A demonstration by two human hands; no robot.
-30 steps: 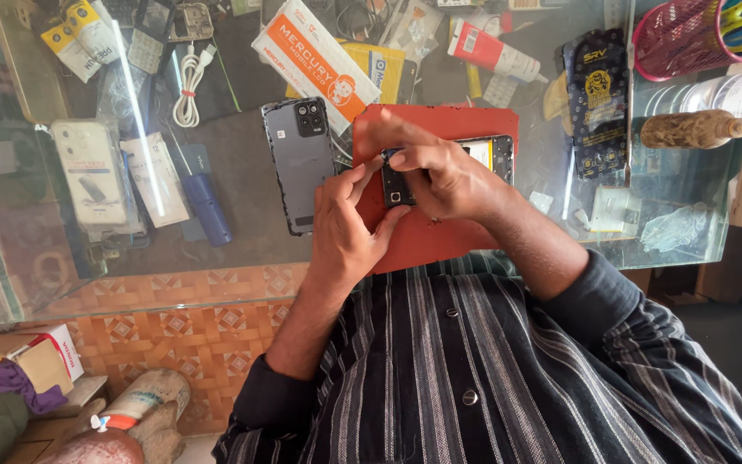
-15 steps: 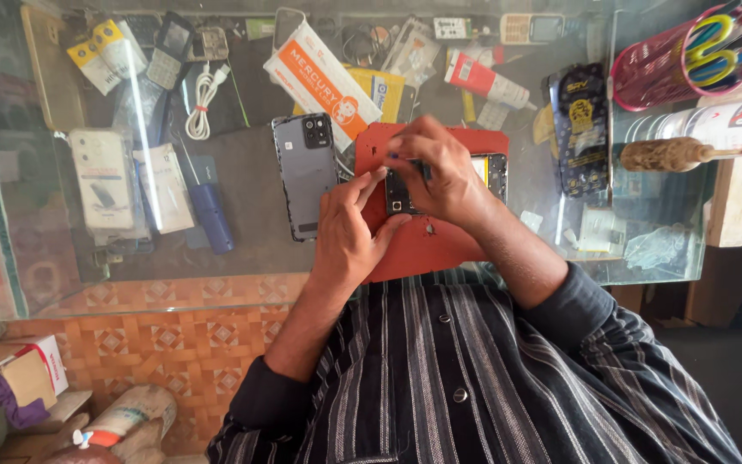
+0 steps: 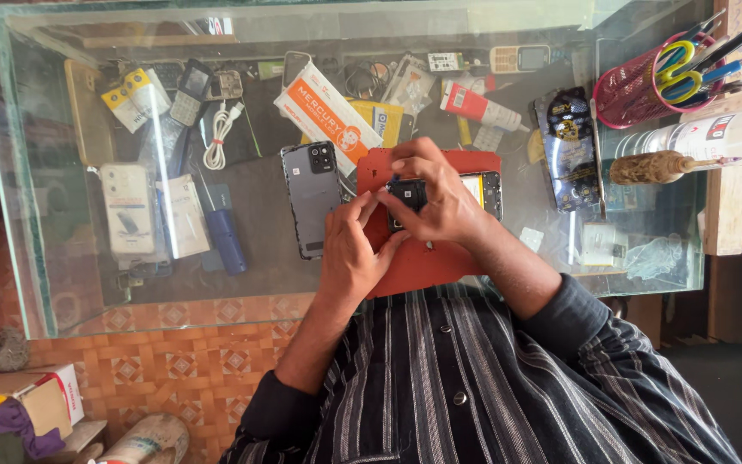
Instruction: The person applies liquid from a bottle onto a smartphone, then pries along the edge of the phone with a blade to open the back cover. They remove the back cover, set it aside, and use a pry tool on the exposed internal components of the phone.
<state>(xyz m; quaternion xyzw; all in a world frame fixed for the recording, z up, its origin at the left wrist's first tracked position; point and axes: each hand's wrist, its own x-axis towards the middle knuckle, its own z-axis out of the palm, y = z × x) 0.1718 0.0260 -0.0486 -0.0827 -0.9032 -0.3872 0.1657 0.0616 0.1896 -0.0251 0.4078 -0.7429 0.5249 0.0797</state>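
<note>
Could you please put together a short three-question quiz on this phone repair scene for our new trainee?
1. True or false: both hands work on the opened black phone lying on the red-orange rectangular mat.
2. What lies on the glass counter top just to the left of the mat?
A. a grey phone back cover with camera holes
B. a pair of scissors
C. a white cable
3. Fill in: the red mesh pen holder stands at the counter's far ____ corner.

Key
1. True: the left hand and the right hand meet over it.
2. A: the grey phone back cover.
3. right
</note>
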